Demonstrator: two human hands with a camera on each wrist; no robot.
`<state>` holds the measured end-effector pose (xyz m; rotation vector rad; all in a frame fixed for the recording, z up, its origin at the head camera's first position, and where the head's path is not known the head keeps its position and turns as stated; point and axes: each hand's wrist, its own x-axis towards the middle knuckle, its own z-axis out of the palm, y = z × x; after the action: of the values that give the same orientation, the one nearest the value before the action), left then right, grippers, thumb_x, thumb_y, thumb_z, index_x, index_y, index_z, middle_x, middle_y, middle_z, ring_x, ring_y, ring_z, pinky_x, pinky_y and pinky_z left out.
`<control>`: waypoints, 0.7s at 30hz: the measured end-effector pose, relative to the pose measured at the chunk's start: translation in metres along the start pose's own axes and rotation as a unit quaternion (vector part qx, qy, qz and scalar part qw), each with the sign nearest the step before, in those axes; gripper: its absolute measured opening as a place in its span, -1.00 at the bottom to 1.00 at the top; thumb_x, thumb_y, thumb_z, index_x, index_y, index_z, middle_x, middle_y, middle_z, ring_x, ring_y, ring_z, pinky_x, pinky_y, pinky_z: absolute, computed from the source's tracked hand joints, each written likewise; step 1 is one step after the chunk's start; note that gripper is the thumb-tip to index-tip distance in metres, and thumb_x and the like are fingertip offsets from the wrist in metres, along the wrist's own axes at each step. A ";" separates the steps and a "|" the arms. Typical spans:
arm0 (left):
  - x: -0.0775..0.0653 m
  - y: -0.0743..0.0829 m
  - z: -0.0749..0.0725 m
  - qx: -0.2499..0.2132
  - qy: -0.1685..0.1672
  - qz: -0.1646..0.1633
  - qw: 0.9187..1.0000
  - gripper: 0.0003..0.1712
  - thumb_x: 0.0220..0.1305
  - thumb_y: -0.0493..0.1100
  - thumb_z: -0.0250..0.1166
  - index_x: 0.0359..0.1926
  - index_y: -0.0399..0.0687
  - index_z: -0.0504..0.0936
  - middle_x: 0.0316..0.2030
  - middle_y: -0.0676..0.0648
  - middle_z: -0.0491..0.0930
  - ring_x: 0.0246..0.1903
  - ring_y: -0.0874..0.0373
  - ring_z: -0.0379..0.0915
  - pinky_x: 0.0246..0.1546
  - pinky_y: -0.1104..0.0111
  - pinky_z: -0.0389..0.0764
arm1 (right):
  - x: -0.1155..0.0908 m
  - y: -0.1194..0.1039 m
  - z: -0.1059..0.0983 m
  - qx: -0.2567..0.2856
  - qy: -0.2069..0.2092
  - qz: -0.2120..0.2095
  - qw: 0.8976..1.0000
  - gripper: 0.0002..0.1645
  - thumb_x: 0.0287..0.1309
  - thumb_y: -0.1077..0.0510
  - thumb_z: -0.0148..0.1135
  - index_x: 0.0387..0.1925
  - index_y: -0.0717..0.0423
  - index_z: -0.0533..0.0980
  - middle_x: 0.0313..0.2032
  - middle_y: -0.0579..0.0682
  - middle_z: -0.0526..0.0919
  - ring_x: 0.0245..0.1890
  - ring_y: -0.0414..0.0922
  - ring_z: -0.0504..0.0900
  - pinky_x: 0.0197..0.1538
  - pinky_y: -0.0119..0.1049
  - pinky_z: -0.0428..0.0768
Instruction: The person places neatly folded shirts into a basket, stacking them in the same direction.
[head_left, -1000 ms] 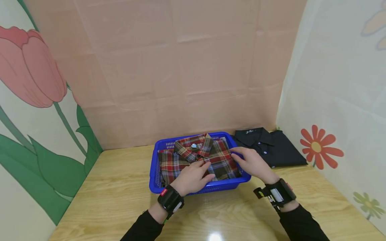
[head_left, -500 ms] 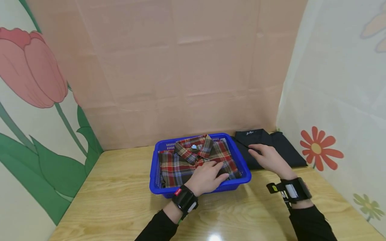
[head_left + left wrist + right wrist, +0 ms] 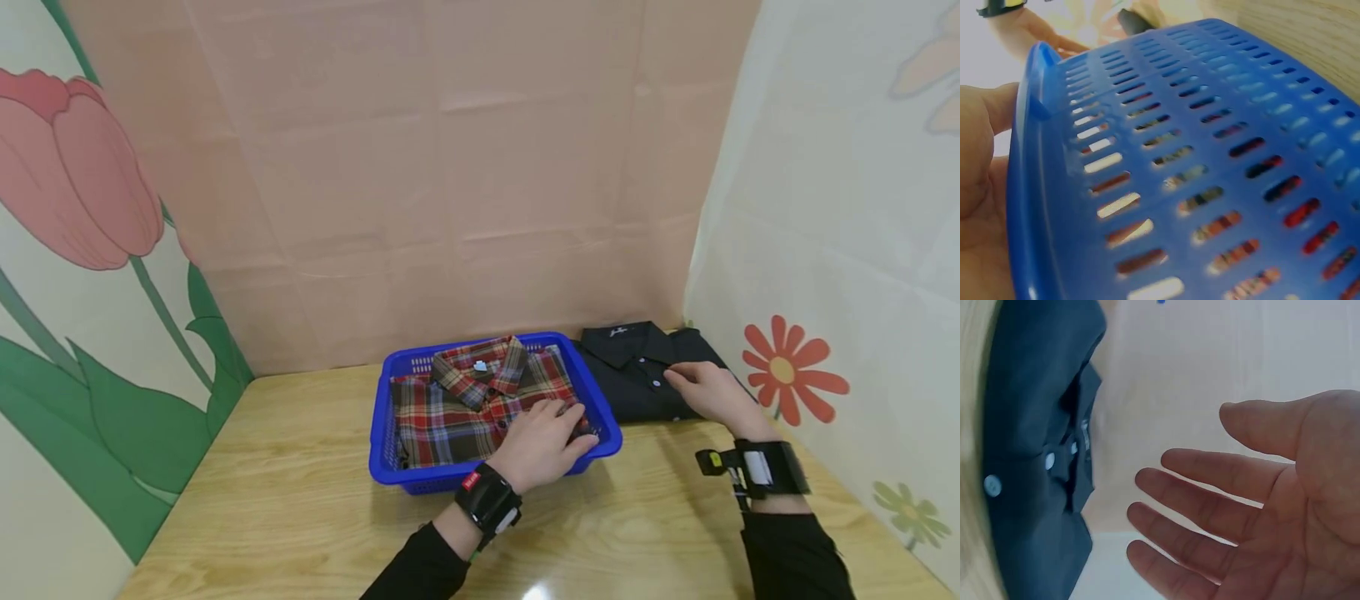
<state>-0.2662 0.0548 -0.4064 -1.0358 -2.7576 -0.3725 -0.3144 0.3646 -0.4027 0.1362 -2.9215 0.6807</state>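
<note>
Left hand (image 3: 546, 444) lies flat, fingers relaxed, on the plaid shirt (image 3: 468, 400) at the near right corner of the blue basket (image 3: 390, 479), gripping nothing; basket sits mid-bench (image 3: 285, 500), shirt folded inside, collar toward the wall; right hand (image 3: 712, 392) hovers with fingers spread and released over the folded black shirt (image 3: 637, 375), which lies on the bench just right of the basket; contact not discernible.

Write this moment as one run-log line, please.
left hand: rests on plaid shirt in blue basket | right hand: open, over black shirt | surface: wooden table
</note>
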 end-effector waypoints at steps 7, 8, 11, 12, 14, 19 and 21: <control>0.006 0.013 0.002 0.074 0.027 0.042 0.996 -0.45 0.48 0.29 -0.12 0.23 0.16 0.48 0.06 0.02 0.55 0.09 0.16 0.48 0.01 0.31 0.59 | 0.000 0.022 0.001 -0.005 -0.031 0.034 0.999 -0.23 0.48 -0.18 -0.14 0.16 0.53 0.41 0.08 0.50 0.51 0.07 0.43 0.49 -0.02 0.20 0.54; 0.007 0.015 0.003 0.082 0.028 0.044 0.995 -0.45 0.48 0.30 -0.14 0.23 0.16 0.48 0.07 0.02 0.55 0.10 0.16 0.48 0.04 0.32 0.59 | -0.001 0.025 0.001 -0.005 -0.038 0.040 0.998 -0.21 0.48 -0.18 -0.14 0.17 0.54 0.40 0.09 0.52 0.50 0.07 0.43 0.48 -0.03 0.19 0.54; 0.011 0.021 0.009 0.098 0.035 0.049 0.993 -0.42 0.48 0.31 -0.18 0.26 0.19 0.47 0.11 0.02 0.53 0.14 0.17 0.47 0.10 0.33 0.56 | -0.002 0.034 -0.001 -0.005 -0.059 0.056 0.997 -0.19 0.49 -0.18 -0.16 0.19 0.57 0.36 0.10 0.54 0.47 0.06 0.43 0.48 -0.05 0.18 0.54; 0.012 0.022 0.010 0.106 0.040 0.051 0.992 -0.42 0.48 0.32 -0.20 0.25 0.20 0.47 0.10 0.02 0.54 0.14 0.17 0.47 0.10 0.33 0.56 | -0.003 0.037 -0.001 -0.005 -0.065 0.059 0.996 -0.19 0.49 -0.18 -0.16 0.19 0.58 0.35 0.09 0.55 0.46 0.06 0.43 0.48 -0.06 0.18 0.54; 0.014 0.025 0.013 0.123 0.056 0.057 0.989 -0.43 0.48 0.32 -0.19 0.22 0.20 0.49 0.05 0.04 0.54 0.10 0.18 0.48 0.07 0.34 0.57 | -0.004 0.043 -0.002 -0.005 -0.073 0.066 0.995 -0.18 0.49 -0.18 -0.17 0.18 0.59 0.35 0.08 0.55 0.46 0.04 0.42 0.48 -0.07 0.17 0.54; 0.016 0.034 0.018 0.155 0.093 0.083 0.980 -0.53 0.43 0.29 0.01 0.15 0.22 0.54 -0.04 0.06 0.56 0.07 0.18 0.50 -0.01 0.35 0.61 | -0.004 0.056 -0.001 -0.009 -0.076 0.088 0.993 -0.11 0.46 -0.21 -0.15 0.18 0.67 0.29 0.08 0.61 0.41 0.03 0.45 0.45 -0.05 0.21 0.52; 0.017 0.037 0.019 0.165 0.105 0.095 0.976 -0.58 0.39 0.24 0.13 0.14 0.23 0.55 -0.05 0.06 0.56 0.08 0.18 0.51 0.00 0.37 0.61 | -0.005 0.060 0.000 -0.006 -0.082 0.101 0.991 -0.05 0.45 -0.24 -0.16 0.21 0.70 0.22 0.11 0.64 0.36 0.06 0.48 0.42 -0.01 0.24 0.51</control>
<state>-0.2555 0.0981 -0.4143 -1.0891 -2.3998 0.0069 -0.3170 0.4187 -0.4291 -0.1107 -3.1271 0.7122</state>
